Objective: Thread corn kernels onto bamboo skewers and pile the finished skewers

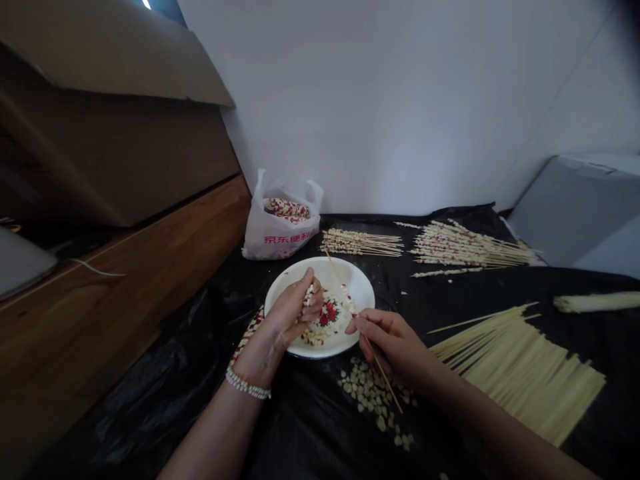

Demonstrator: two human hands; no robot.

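My left hand (295, 303), with a beaded bracelet at the wrist, is over the left side of a white bowl (359, 280). Its fingers curl around several pale corn kernels (309, 292). At the bowl's right edge, my right hand (383, 332) pinches a thin wooden skewer (389, 387). White and dark red kernels (349, 300) are threaded on the skewer just beyond the fingertips; its far end slants up past the bowl's back rim. Loose kernels (314, 338) lie in the bowl around a printed red flower. Part of a corn cob (249, 335) shows behind my left forearm.
Loose kernels (373, 393) lie on black plastic sheeting (305, 427). Bare skewers (520, 373) are spread at right, below a pale stripped cob (595, 302). Behind are filled skewers (450, 247), a second bundle (357, 242) and a bag of cobs (275, 233). A cardboard box (115, 147) stands left.
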